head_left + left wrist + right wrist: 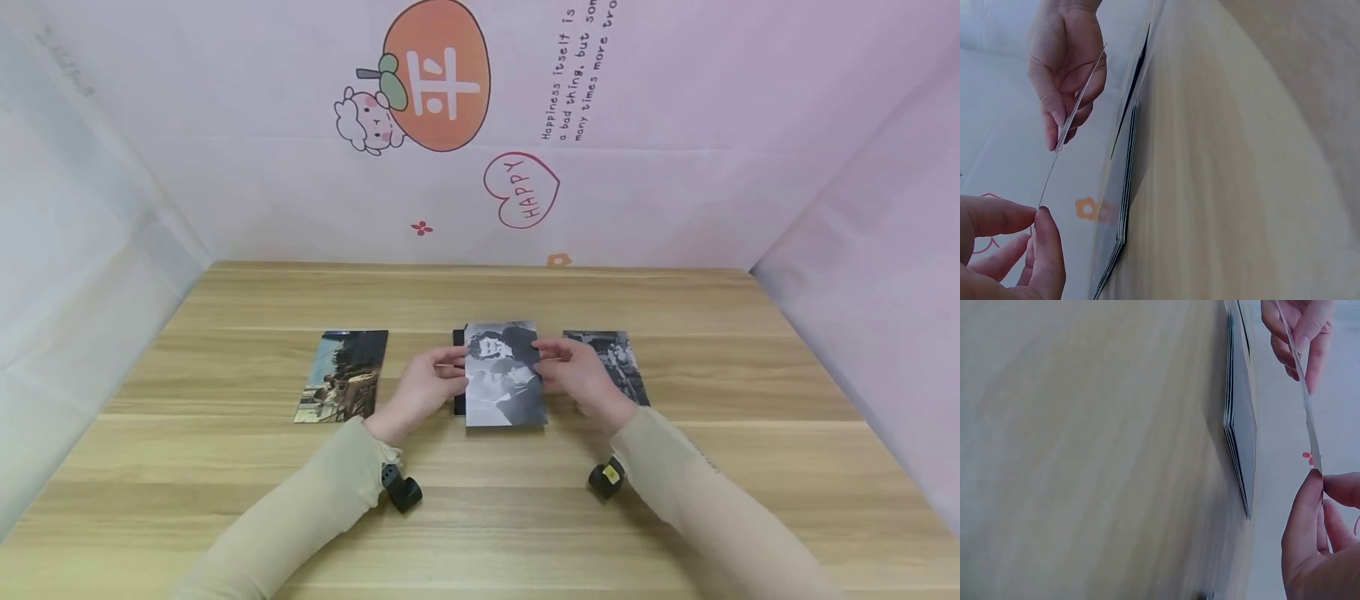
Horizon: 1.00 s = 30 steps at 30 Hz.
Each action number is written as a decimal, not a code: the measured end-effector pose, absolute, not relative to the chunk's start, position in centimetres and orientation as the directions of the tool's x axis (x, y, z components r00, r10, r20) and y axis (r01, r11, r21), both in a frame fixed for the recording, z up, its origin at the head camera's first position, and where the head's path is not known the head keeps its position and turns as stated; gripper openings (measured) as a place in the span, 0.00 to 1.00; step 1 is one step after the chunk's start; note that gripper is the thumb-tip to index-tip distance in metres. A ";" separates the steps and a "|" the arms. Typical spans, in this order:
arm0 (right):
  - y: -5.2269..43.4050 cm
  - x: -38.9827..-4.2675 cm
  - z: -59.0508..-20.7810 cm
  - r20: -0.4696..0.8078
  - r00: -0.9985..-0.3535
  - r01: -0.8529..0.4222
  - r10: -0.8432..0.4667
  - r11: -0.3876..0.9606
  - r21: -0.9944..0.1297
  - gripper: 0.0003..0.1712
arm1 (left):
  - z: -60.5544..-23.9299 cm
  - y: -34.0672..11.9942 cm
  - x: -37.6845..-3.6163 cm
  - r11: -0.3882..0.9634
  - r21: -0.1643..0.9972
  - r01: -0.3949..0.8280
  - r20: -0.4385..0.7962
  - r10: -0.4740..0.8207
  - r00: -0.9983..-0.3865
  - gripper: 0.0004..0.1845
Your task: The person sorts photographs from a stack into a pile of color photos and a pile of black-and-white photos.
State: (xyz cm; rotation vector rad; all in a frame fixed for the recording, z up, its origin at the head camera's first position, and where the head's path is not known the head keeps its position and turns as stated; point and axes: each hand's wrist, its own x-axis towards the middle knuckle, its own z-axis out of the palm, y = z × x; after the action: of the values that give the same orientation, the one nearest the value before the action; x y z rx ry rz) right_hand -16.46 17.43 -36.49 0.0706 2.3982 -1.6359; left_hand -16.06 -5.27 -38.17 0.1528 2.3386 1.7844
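Between both hands is a black-and-white photo card point(504, 379) showing people, raised above the table. My left hand point(423, 387) pinches its left edge with thumb and fingers. At the opposite edge, my right hand point(581, 377) pinches it too. Under the card lies a thin stack of cards point(1241, 425), mostly hidden in the head view except for a dark strip at the left. Both wrist views show the held card edge-on, slightly bowed and apart from the stack.
A colour photo card point(345, 375) lies flat to the left on the wooden table point(480, 508). Another black-and-white photo card point(615, 354) lies to the right, partly behind the right hand. A printed white cloth point(645, 200) stands at the back and sides.
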 end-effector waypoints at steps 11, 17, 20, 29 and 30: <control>20.1 -15.8 -35.9 -0.220 -0.967 0.159 -0.124 0.377 -0.912 0.26 | -38.0 -2.9 -16.2 0.192 0.981 -0.028 -0.073 0.232 -0.970 0.25; 21.1 -15.8 -35.9 -0.191 -0.977 0.147 -0.095 0.349 -0.925 0.26 | -37.9 -1.6 -16.2 0.148 0.988 -0.043 -0.079 0.245 -0.966 0.25; 21.7 -15.9 -36.1 -0.188 -0.977 0.143 -0.098 0.345 -0.928 0.26 | -37.9 -1.0 -16.2 0.127 0.991 -0.051 -0.082 0.249 -0.965 0.25; 23.6 -15.7 -36.2 -0.192 -0.976 0.144 -0.099 0.363 -0.921 0.28 | -38.0 0.9 -16.4 0.088 0.991 -0.100 -0.120 0.271 -0.955 0.24; 23.9 -15.8 -36.2 -0.194 -0.976 0.147 -0.097 0.361 -0.921 0.28 | -38.1 1.2 -16.4 0.084 0.990 -0.114 -0.133 0.271 -0.953 0.24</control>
State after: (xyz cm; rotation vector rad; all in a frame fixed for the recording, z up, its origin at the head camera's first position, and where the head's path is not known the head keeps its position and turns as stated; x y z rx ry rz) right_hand -15.76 23.89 -36.21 0.0454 2.4068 -1.6625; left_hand -16.43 1.23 -38.06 0.1572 2.0832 1.9463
